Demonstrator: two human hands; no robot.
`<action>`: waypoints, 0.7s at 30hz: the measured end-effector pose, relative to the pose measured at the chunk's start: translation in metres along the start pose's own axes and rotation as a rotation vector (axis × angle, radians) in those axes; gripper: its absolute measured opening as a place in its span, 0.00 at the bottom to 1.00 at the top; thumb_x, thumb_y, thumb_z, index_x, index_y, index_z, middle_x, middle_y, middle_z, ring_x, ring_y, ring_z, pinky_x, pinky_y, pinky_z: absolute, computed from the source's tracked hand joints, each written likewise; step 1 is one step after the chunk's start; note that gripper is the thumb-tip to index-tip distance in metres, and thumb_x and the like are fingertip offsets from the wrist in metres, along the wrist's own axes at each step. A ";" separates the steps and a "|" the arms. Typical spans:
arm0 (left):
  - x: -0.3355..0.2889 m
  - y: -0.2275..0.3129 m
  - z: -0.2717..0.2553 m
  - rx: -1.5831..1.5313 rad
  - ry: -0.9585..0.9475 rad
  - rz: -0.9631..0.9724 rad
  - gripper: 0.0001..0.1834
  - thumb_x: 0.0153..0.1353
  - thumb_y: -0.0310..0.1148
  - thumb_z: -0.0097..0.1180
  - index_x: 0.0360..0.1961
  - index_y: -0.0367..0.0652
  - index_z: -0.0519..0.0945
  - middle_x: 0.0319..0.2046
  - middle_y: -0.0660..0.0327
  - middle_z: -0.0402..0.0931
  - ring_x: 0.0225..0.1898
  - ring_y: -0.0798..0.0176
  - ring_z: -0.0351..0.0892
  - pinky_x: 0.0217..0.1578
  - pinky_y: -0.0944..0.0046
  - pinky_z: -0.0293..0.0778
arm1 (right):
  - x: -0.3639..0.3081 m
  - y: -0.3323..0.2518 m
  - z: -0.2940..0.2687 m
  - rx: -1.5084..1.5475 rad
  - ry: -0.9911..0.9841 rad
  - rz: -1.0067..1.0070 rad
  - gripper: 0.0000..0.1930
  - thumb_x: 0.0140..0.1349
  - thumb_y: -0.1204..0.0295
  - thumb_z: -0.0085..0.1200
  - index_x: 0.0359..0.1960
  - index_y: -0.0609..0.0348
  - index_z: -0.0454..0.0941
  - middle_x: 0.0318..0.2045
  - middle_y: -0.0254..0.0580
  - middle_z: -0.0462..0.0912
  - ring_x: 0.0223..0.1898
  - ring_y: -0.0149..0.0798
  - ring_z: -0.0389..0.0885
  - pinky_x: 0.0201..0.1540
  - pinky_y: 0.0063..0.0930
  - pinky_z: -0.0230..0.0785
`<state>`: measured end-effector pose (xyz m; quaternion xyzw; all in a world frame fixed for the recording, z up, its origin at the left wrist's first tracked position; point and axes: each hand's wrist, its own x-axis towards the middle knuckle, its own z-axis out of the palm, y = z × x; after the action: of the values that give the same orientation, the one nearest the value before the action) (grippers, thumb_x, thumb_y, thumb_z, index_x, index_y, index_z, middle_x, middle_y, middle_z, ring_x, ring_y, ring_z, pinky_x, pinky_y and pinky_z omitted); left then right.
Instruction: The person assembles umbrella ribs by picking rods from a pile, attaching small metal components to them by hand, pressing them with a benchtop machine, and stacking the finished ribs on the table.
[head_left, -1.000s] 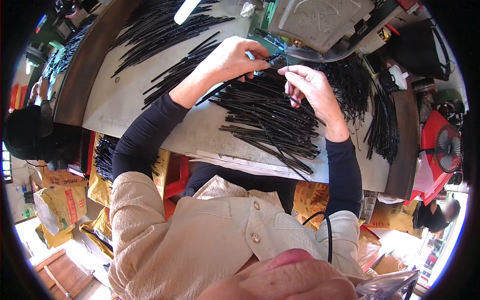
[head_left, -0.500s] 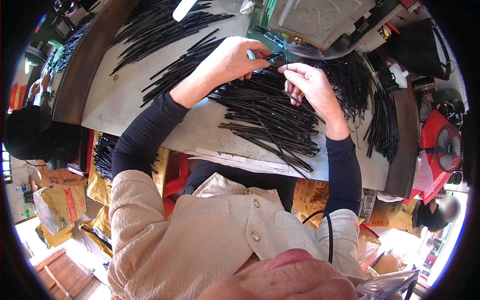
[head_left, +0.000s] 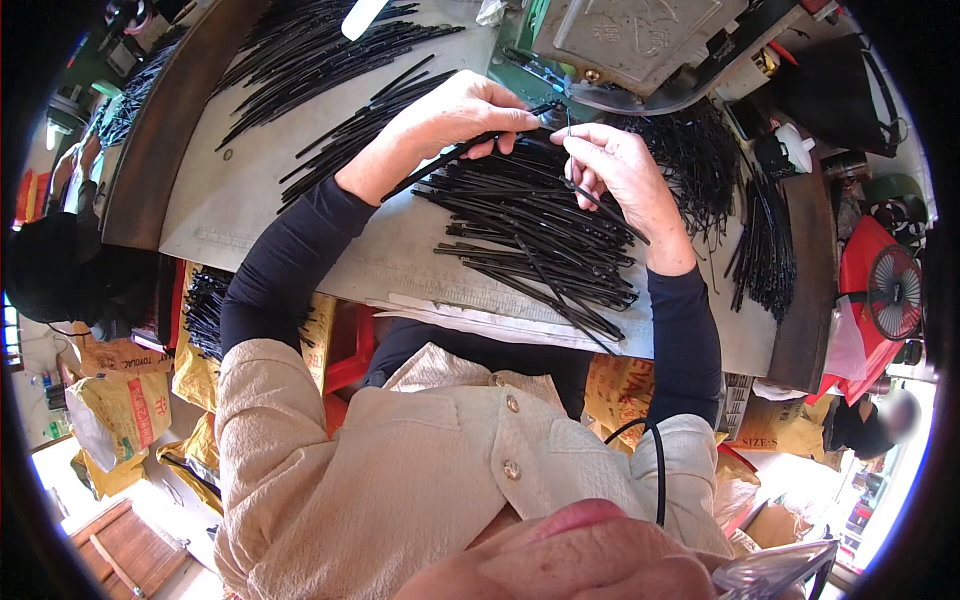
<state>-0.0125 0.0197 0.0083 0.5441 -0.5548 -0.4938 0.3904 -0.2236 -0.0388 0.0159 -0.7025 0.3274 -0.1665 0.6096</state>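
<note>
Between the thumb and fingers of my left hand [head_left: 450, 118], a long thin black strip [head_left: 436, 167] is pinched. It slants from below my wrist up toward the front of the machine [head_left: 630, 50]. My right hand [head_left: 622, 178] is closed on another thin black strip [head_left: 600, 203], whose tail hangs out below the fingers. The fingertips of both hands are close together but apart, beside the machine's lower edge. Directly beneath them lies a loose pile of black strips [head_left: 540, 215] on the pale worktable [head_left: 375, 255]. The exact kind of strip is too small to tell.
More black strips [head_left: 310, 75] lie at the far left, and a tangled heap [head_left: 690, 160] sits right of the machine. A raised brown board [head_left: 170, 140] edges the table's left. Another person [head_left: 60, 260] sits at left. A fan [head_left: 893, 290] stands at right.
My left hand has shifted slightly, and the long strip in it now shows along its length below the wrist. My right hand stays near the machine, its strip's tail showing more.
</note>
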 end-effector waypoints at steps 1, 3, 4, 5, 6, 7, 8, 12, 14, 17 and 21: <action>0.000 0.000 0.000 0.000 -0.001 0.000 0.16 0.56 0.38 0.58 0.34 0.31 0.80 0.17 0.61 0.74 0.11 0.75 0.64 0.12 0.75 0.59 | 0.000 0.000 0.000 0.017 0.000 0.004 0.15 0.63 0.66 0.47 0.43 0.66 0.75 0.20 0.32 0.73 0.14 0.22 0.70 0.16 0.11 0.60; -0.002 0.001 0.000 0.013 -0.003 0.007 0.16 0.56 0.38 0.58 0.33 0.32 0.80 0.17 0.62 0.74 0.11 0.76 0.64 0.12 0.76 0.59 | -0.001 0.000 -0.001 0.009 0.005 0.005 0.15 0.63 0.66 0.47 0.43 0.66 0.74 0.20 0.32 0.73 0.14 0.21 0.69 0.16 0.11 0.60; -0.001 0.001 0.000 0.013 -0.004 0.007 0.16 0.56 0.38 0.58 0.33 0.32 0.80 0.17 0.62 0.74 0.11 0.76 0.64 0.12 0.76 0.59 | -0.001 -0.001 -0.001 0.000 0.009 0.005 0.15 0.63 0.66 0.47 0.43 0.66 0.74 0.20 0.32 0.72 0.14 0.21 0.69 0.16 0.11 0.60; -0.001 0.000 0.000 0.017 -0.005 0.005 0.16 0.57 0.38 0.57 0.33 0.32 0.80 0.16 0.62 0.74 0.11 0.76 0.64 0.12 0.76 0.59 | -0.001 -0.001 -0.001 0.000 0.009 0.005 0.15 0.63 0.66 0.47 0.43 0.66 0.74 0.20 0.32 0.72 0.14 0.21 0.69 0.16 0.11 0.60; -0.001 0.000 0.000 0.020 -0.007 0.003 0.16 0.57 0.38 0.57 0.32 0.32 0.80 0.16 0.62 0.74 0.11 0.76 0.64 0.12 0.76 0.58 | -0.002 -0.001 -0.002 0.007 0.006 0.008 0.15 0.63 0.66 0.47 0.44 0.66 0.74 0.20 0.33 0.73 0.14 0.21 0.69 0.15 0.12 0.60; -0.001 0.000 0.001 0.021 -0.009 0.003 0.16 0.57 0.38 0.57 0.32 0.32 0.80 0.16 0.62 0.74 0.11 0.76 0.64 0.12 0.76 0.58 | -0.003 -0.001 -0.003 0.014 0.002 0.011 0.16 0.63 0.66 0.47 0.44 0.67 0.74 0.21 0.33 0.73 0.14 0.21 0.69 0.15 0.12 0.60; -0.002 0.001 0.001 0.049 -0.005 0.013 0.16 0.58 0.40 0.55 0.30 0.34 0.80 0.16 0.64 0.73 0.11 0.77 0.63 0.13 0.77 0.58 | -0.004 -0.001 -0.003 0.014 0.004 0.011 0.16 0.63 0.66 0.47 0.44 0.67 0.74 0.21 0.33 0.73 0.14 0.21 0.69 0.15 0.12 0.60; -0.001 -0.004 0.002 0.070 -0.002 0.056 0.16 0.60 0.42 0.54 0.29 0.36 0.79 0.16 0.66 0.72 0.11 0.78 0.63 0.13 0.78 0.58 | -0.006 -0.002 -0.005 0.073 -0.169 0.043 0.16 0.62 0.67 0.49 0.45 0.67 0.73 0.21 0.37 0.77 0.13 0.22 0.70 0.15 0.12 0.61; 0.000 -0.003 0.001 0.087 -0.012 0.057 0.16 0.60 0.41 0.53 0.30 0.36 0.79 0.16 0.65 0.72 0.11 0.78 0.63 0.13 0.77 0.59 | -0.009 -0.008 -0.002 0.072 -0.287 0.078 0.15 0.61 0.68 0.51 0.45 0.67 0.74 0.20 0.35 0.77 0.12 0.20 0.68 0.15 0.11 0.60; -0.001 -0.003 0.003 0.106 -0.006 0.067 0.16 0.61 0.41 0.52 0.30 0.36 0.78 0.17 0.64 0.73 0.11 0.77 0.64 0.13 0.77 0.60 | -0.009 -0.008 0.004 0.010 -0.330 0.065 0.14 0.60 0.68 0.51 0.43 0.66 0.76 0.18 0.34 0.76 0.11 0.20 0.67 0.14 0.11 0.59; -0.007 0.004 0.011 0.202 -0.012 0.059 0.17 0.62 0.41 0.51 0.29 0.36 0.78 0.20 0.63 0.76 0.12 0.75 0.70 0.13 0.77 0.64 | -0.007 -0.005 0.003 -0.100 -0.148 0.043 0.12 0.59 0.69 0.53 0.39 0.65 0.77 0.16 0.31 0.74 0.11 0.19 0.66 0.13 0.12 0.57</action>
<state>-0.0235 0.0274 0.0109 0.5612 -0.6199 -0.4266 0.3446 -0.2253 -0.0317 0.0210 -0.7353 0.3044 -0.0844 0.5996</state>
